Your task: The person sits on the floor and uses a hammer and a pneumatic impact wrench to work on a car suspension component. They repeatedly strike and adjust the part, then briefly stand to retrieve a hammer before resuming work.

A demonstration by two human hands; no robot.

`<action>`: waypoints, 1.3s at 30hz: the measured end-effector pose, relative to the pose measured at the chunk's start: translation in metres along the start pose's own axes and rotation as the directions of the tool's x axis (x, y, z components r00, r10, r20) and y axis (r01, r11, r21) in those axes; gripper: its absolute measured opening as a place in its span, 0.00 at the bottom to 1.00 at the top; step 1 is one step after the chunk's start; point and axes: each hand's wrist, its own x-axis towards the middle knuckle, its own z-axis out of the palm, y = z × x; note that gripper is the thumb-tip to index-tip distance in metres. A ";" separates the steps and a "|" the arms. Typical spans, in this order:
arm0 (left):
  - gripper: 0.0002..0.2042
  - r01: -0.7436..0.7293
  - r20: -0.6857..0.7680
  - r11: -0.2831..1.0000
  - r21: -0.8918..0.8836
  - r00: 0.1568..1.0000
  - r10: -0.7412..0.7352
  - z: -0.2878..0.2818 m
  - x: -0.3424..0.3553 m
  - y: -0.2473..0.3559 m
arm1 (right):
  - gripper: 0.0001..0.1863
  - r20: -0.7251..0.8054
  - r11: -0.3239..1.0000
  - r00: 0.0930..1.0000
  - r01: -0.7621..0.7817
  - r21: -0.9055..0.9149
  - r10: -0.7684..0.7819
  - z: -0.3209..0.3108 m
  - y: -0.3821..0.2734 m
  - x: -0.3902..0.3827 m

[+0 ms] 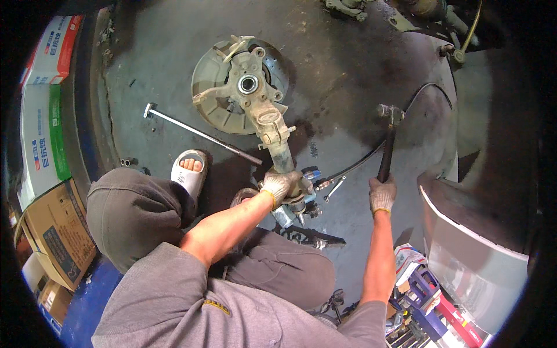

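My left hand [281, 184], in a pale work glove, is closed around the tube of a shock absorber strut [281, 158]. At the strut's far end is a rusty steering knuckle [260, 103] with a round bearing bore, and behind it a round metal dust shield [217, 116]. To the right, my gloved right hand [382, 194] grips a hammer [388, 148] by its dark handle. The hammer's head points away from me, apart from the strut. Beneath and beside my left hand lies an air impact wrench [296, 204], partly hidden.
A long ratchet handle [200, 133] lies left of the strut. Right of the impact wrench are a small wrench [335, 189] and a black air hose [368, 155]. Cardboard boxes [61, 232] line the left side. A pale car panel [464, 261] stands at right, near a tool pile [426, 290].
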 end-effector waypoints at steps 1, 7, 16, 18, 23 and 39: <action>0.28 0.000 0.007 1.000 -0.003 1.000 0.000 -0.001 0.000 -0.001 | 0.21 0.060 0.994 0.993 0.104 0.026 -0.106 0.007 -0.001 -0.008; 0.28 0.071 -0.017 0.988 0.139 0.997 -0.069 0.000 0.003 -0.005 | 0.26 0.302 0.836 0.913 0.383 -0.394 -0.276 0.056 -0.024 -0.076; 0.30 0.002 0.020 0.992 0.129 1.000 -0.004 -0.004 0.000 -0.004 | 0.17 0.031 0.999 0.999 -0.038 -0.038 0.039 -0.002 0.005 -0.016; 0.29 0.005 0.016 0.993 0.122 1.000 -0.007 -0.004 0.000 -0.005 | 0.18 0.092 0.999 0.995 -0.038 -0.003 0.038 0.014 -0.001 -0.024; 0.24 0.016 -0.017 0.997 0.078 1.000 -0.015 -0.002 -0.003 -0.005 | 0.27 0.347 0.857 0.876 0.436 -0.275 -0.335 0.061 -0.021 -0.094; 0.26 0.051 0.019 0.999 -0.003 0.999 -0.050 -0.007 0.014 -0.025 | 0.19 0.243 0.852 0.899 0.427 -0.302 -0.365 0.066 -0.005 -0.093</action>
